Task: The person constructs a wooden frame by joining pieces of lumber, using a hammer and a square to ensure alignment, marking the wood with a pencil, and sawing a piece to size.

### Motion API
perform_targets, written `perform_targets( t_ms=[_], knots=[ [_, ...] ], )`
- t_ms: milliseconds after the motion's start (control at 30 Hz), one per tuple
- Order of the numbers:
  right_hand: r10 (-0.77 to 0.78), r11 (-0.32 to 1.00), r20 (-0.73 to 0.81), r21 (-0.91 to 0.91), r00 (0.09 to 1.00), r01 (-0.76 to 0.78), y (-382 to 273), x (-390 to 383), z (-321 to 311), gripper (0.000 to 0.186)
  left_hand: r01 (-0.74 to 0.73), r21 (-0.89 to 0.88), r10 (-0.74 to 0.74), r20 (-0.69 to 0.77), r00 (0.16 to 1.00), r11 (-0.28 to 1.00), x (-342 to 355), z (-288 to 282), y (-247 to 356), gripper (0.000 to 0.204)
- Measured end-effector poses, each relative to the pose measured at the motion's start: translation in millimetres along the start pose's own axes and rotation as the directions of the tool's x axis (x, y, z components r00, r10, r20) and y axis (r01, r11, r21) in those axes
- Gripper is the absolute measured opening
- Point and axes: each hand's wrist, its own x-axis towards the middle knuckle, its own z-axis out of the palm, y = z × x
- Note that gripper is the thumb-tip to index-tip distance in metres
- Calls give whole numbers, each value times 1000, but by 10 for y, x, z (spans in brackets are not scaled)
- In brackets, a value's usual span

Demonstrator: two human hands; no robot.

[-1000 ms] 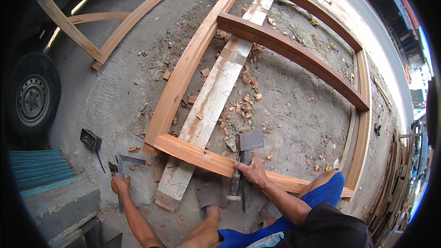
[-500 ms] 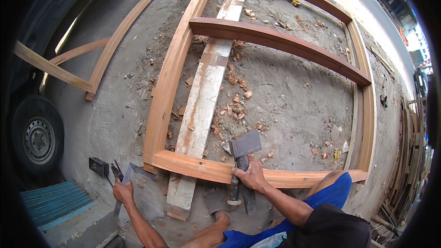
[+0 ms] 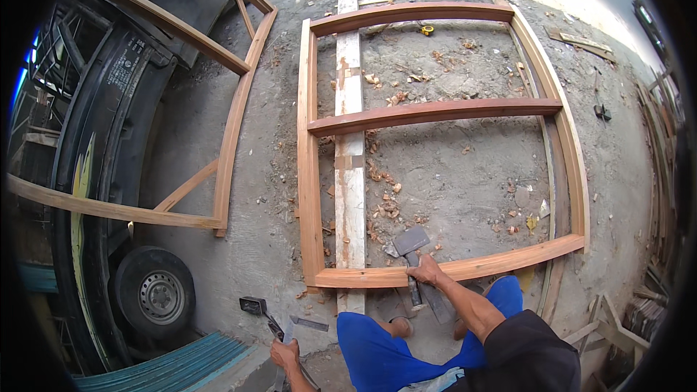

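Note:
My left hand (image 3: 284,354), at the lower left, is closed around a metal try square (image 3: 308,324) whose arm points right. Black plier-like jaws (image 3: 275,328) stick out beside the same hand. Just beyond is a small black box (image 3: 253,305); whether it hangs from the hand or rests on the ground I cannot tell. Over the near rail of a wooden frame (image 3: 377,276), my right hand (image 3: 427,270) grips a tool with a grey rectangular head (image 3: 412,239). Below that hand show a dark round-ended handle (image 3: 415,294) and a flat dark piece (image 3: 439,306).
A white-painted plank (image 3: 350,210) runs under the frame, with wood shavings (image 3: 385,207) scattered around. Another wooden frame (image 3: 236,123) leans by a dark vehicle with a wheel (image 3: 156,292). Stacked lumber (image 3: 661,138) lines the right side. A yellow tape measure (image 3: 427,30) lies far off.
The view has swung left, so the frame appears squarer and more of the vehicle shows. Both hands keep their tools, my right hand still over the near rail.

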Motion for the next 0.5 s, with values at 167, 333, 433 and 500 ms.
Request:
perform_targets(
  t_ms=[167, 333, 433, 500],
  knots=[
    [14, 990, -87, 144, 996, -1, -562, -942, -1038, 50, 62, 17, -64, 179, 982, 998, -215, -668, -409, 45],
    [185, 981, -154, -31, 971, -192, -1048, -2125, -2220, 50, 59, -31, -47, 300, 953, 998, -283, -1301, -672, 53],
    [328, 876, -222, -293, 918, -383, -524, -2563, -2539, 66, -121, -46, 130, 336, 933, 992, -146, -1173, -963, 65],
    [442, 778, -61, -470, 895, -417, -791, -3062, -2707, 74, -150, -98, 175, 355, 918, 984, -202, -1427, -1044, 59]
  ],
)
